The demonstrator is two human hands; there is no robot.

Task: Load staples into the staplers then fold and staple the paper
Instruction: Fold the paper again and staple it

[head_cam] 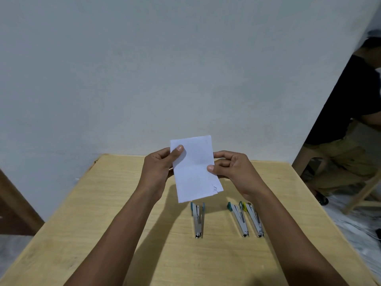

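Head view, paper: the paper [195, 170] is held in the air above the far half of the table [103, 223], its face turned to the camera; a faint crease runs across its middle; a small mark sits near its lower right corner, too small to identify
Left hand: the left hand [158, 168] pinches the paper's upper left edge, thumb on the front, fingers behind the sheet
Right hand: the right hand [233, 168] pinches the right edge at about the height of the crease, thumb tip on the front, fingers curled behind
Why held so: a grip on both side edges keeps the sheet flat and lets the halves be brought together along the crease; I judge folding to be the step in hand, with stapling to follow
Staplers: three lie on the table below the paper, apart from both hands; the blue-tipped stapler [198, 219] lies alone to the left; the teal-tipped stapler [238, 218] and the yellow-tipped stapler [254, 219] lie just beside each other to the right; all three point their bare metal ends toward the person, probably lined up so each can be taken in turn; whether they hold staples cannot be seen
Surface: pale wood-grain top; the shadows of the arms and the sheet fall across it
Room: a plain pale wall [165, 69] rises behind the table; a dark brown panel [12, 203] stands at the left edge; at the right a seated person [346, 120] sits on a wooden chair [360, 195] over a pale floor
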